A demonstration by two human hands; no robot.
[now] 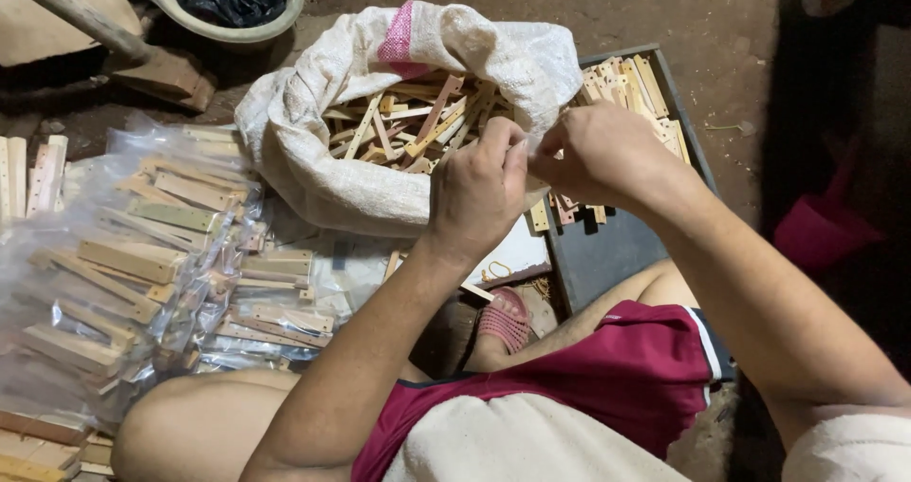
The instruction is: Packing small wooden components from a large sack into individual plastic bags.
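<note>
The left hand (pixel 477 190) and right hand (pixel 600 155) meet fingertip to fingertip, pinched shut; what they grip is hidden. Just beyond lies the open sack (pixel 313 150) of wooden sticks (pixel 408 121). Keeping both pinches close gives control.

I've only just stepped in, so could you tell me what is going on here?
A person sits on the ground with both hands raised together over an open white sack full of small wooden strips. The left hand and right hand meet fingertip to fingertip, pinching something too small to make out. A grey tray behind the hands holds more strips, and a heap of clear plastic bags packed with strips lies on the person's left.
</note>
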